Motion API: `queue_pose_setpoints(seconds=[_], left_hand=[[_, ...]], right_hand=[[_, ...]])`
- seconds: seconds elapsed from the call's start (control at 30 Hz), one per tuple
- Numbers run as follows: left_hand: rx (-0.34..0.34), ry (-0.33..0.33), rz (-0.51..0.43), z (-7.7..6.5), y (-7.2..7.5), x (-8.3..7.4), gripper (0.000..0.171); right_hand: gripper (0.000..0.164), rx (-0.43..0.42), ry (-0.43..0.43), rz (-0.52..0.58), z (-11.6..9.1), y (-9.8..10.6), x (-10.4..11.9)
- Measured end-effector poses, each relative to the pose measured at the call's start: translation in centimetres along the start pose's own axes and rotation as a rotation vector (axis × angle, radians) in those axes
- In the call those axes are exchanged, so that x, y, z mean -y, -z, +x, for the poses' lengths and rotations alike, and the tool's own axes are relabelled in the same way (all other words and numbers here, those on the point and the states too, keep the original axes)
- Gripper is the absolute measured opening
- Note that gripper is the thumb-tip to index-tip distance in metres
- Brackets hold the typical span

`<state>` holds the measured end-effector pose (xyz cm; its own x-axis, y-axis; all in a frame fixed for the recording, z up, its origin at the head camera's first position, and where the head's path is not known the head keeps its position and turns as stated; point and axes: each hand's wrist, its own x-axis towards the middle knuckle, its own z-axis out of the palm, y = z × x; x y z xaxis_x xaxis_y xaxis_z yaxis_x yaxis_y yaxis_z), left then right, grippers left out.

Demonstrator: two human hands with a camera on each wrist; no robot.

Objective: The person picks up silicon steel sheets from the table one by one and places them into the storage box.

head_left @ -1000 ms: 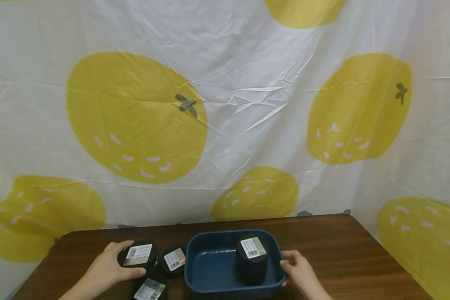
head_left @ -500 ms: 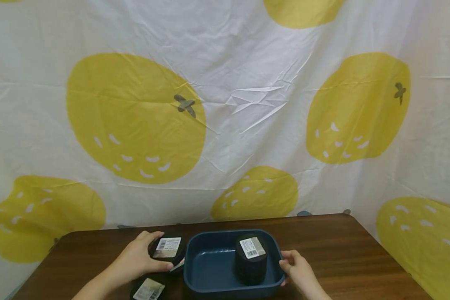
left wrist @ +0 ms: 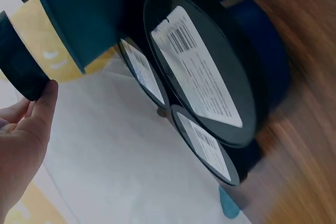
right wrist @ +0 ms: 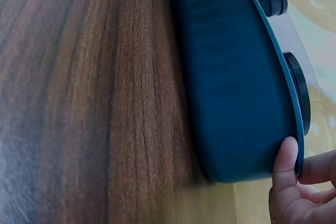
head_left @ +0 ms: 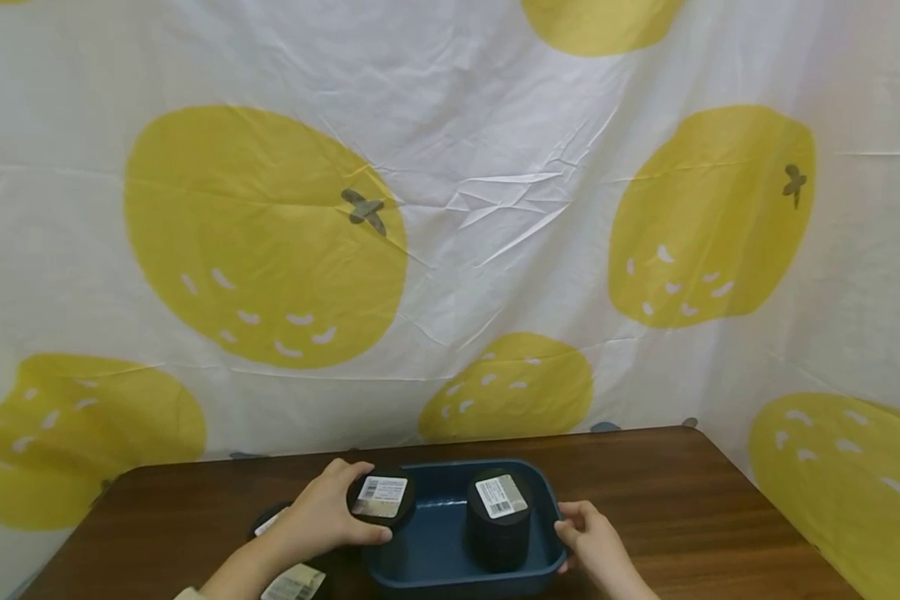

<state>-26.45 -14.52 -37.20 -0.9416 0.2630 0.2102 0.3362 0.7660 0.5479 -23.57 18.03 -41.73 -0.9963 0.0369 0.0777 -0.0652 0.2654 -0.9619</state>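
My left hand (head_left: pixel 326 517) grips a round black container (head_left: pixel 381 497) with a white barcode label on top, between thumb and fingers. It is over the left end of the dark blue basin (head_left: pixel 435 575), overlapping its rim in the head view. Inside the basin, toward the right, stands a tall black cylinder (head_left: pixel 498 537) with a similar label. My right hand (head_left: pixel 600 546) pinches the basin's right rim, thumb outside, as the right wrist view shows on the blue wall (right wrist: pixel 241 87). Below the left hand, several labelled black containers (left wrist: pixel 194 72) sit on the table, partly hidden by my forearm in the head view.
The brown wooden table (head_left: pixel 705 525) has its back edge close to a white curtain (head_left: pixel 495 275) printed with yellow fruit. One labelled black container (head_left: pixel 294 582) lies near the front, left of the basin.
My left hand has carried the black container rightward, from among the others on the table to over the basin's left end. My right hand keeps its hold on the rim.
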Motion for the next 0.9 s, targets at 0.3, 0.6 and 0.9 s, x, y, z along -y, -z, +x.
queue_pose_setpoints(seconds=[0.3, 0.6, 0.9], left_hand=[[0.033, -0.041, 0.013, 0.6, -1.0, -0.5, 0.093], [0.066, -0.096, 0.032, 1.1, -2.4, -1.1, 0.094], [0.056, -0.137, 0.112, 1.4, -3.7, -1.2, 0.092]], right_hand=[[0.030, 0.003, 0.000, -0.016, -0.1, 0.0, 0.1], [0.031, -0.002, 0.003, -0.028, 0.0, 0.1, -0.2], [0.032, -0.006, -0.001, -0.029, 0.0, 0.1, -0.1]])
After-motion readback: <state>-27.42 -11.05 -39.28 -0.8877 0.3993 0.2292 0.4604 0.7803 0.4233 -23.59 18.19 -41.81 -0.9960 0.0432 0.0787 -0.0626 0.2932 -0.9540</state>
